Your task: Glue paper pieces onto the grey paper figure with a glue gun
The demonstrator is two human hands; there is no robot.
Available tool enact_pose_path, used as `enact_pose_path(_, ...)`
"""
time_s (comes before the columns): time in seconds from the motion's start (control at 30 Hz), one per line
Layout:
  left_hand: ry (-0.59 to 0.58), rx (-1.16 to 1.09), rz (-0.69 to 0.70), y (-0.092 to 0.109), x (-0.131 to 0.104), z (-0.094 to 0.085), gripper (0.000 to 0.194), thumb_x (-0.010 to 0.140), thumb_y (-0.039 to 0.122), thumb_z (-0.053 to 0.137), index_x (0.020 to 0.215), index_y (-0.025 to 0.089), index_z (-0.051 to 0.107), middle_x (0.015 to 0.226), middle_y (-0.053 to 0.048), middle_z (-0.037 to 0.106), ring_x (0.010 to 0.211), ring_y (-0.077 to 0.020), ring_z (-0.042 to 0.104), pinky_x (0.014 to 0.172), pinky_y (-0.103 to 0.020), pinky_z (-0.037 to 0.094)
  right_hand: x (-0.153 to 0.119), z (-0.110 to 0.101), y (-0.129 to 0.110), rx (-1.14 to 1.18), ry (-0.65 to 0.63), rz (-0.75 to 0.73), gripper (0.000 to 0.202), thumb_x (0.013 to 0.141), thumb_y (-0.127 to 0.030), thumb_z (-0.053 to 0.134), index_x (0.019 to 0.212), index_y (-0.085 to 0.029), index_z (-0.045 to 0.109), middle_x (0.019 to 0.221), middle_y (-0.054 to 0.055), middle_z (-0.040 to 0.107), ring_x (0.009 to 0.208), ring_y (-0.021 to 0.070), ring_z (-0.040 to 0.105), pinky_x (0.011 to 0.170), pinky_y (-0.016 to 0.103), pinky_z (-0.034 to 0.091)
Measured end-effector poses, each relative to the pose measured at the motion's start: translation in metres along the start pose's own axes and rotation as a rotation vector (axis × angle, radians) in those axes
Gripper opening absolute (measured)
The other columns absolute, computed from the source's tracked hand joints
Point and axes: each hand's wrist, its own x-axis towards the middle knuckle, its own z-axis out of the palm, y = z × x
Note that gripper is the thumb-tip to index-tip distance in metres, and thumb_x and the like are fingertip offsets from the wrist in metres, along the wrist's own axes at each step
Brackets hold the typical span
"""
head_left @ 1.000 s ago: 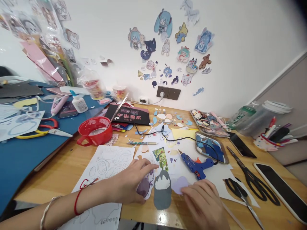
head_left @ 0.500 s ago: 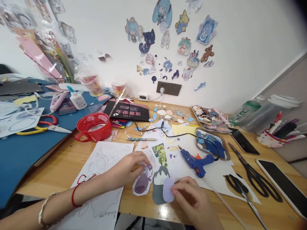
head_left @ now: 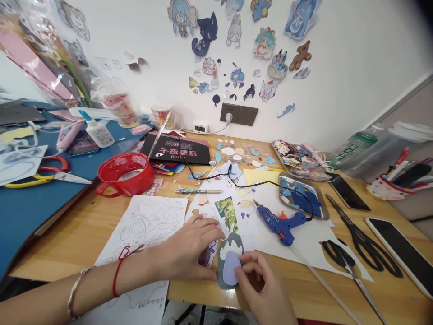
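My right hand (head_left: 265, 286) pinches the right edge of a lavender oval piece (head_left: 231, 268), perhaps paper or foam. That oval lies over a dark grey cutout (head_left: 222, 282) with a white drip-edged shape (head_left: 231, 246) above it. My left hand (head_left: 192, 248) is spread open, fingertips and thumb by the cutout's left edge. Under its palm a purple printed figure (head_left: 210, 255) shows only partly. To the left, my left forearm crosses a sheet of pencil outlines (head_left: 142, 225). A green printed card (head_left: 228, 214) lies just above the cutout.
A blue glue gun (head_left: 280, 223) with a black cord lies at right. Beyond it are black-handled scissors (head_left: 365, 243) and phones (head_left: 404, 253). A red mug (head_left: 126, 174) stands at left, near yellow-red scissors (head_left: 57, 174) and a glue bottle (head_left: 99, 131). Small cut pieces (head_left: 237, 155) lie at the back.
The lavender oval has moved left, more fully over the grey cutout. My left hand has let go of the printed figure, spread its fingers and come down beside the cutout. The view has shifted slightly.
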Motion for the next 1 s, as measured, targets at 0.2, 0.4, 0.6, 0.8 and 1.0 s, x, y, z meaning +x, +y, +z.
enact_pose_path(0.2, -0.006, 0.052, 0.059, 0.002, 0.001, 0.002, 0.056, 0.068, 0.056, 0.067, 0.11, 0.021, 0.056, 0.112, -0.008, 0.061, 0.112, -0.0309, 0.047, 0.097, -0.044, 0.023, -0.003, 0.006, 0.002, -0.112, 0.024, -0.074, 0.01, 0.08, -0.032, 0.052, 0.078, -0.023, 0.05, 0.068, 0.0, 0.059, 0.068, 0.0196, 0.059, 0.063, 0.03, 0.045)
enact_pose_path(0.4, 0.024, 0.099, 0.047, 0.005, 0.0, 0.008, 0.054, 0.071, 0.059, 0.063, 0.108, 0.02, 0.057, 0.112, -0.008, 0.062, 0.113, -0.0313, 0.047, 0.097, -0.046, 0.021, -0.005, 0.005, -0.007, -0.147, 0.021, -0.083, 0.007, 0.08, -0.026, 0.049, 0.075, -0.023, 0.045, 0.061, -0.002, 0.055, 0.064, 0.0188, 0.057, 0.061, 0.029, 0.043)
enact_pose_path(0.6, 0.036, 0.13, 0.003, 0.005, -0.001, 0.011, 0.055, 0.073, 0.063, 0.059, 0.108, 0.021, 0.058, 0.112, -0.007, 0.063, 0.113, -0.0311, 0.047, 0.096, -0.046, 0.022, 0.001, 0.004, -0.016, -0.214, -0.063, -0.1, 0.004, 0.078, -0.021, 0.047, 0.081, -0.023, 0.045, 0.059, -0.003, 0.055, 0.066, 0.0204, 0.053, 0.063, 0.031, 0.041)
enact_pose_path(0.8, 0.078, 0.237, -0.066, 0.021, -0.012, 0.016, 0.06, 0.073, 0.061, 0.062, 0.118, 0.021, 0.054, 0.123, -0.008, 0.059, 0.118, -0.0336, 0.046, 0.094, -0.05, 0.031, 0.002, 0.004, -0.016, -0.197, -0.084, -0.07, 0.006, 0.076, -0.02, 0.042, 0.081, -0.024, 0.039, 0.06, -0.002, 0.05, 0.066, 0.0211, 0.049, 0.062, 0.033, 0.041)
enact_pose_path(1.0, 0.354, 0.454, 0.109, 0.064, -0.034, 0.045, 0.021, 0.091, 0.015, 0.044, 0.102, 0.015, 0.062, 0.098, -0.003, 0.07, 0.098, -0.0217, 0.061, 0.091, -0.038, 0.044, 0.002, 0.002, -0.015, -0.169, -0.099, -0.045, 0.005, 0.077, -0.024, 0.041, 0.079, -0.024, 0.036, 0.063, -0.002, 0.049, 0.067, 0.021, 0.049, 0.062, 0.033, 0.042)
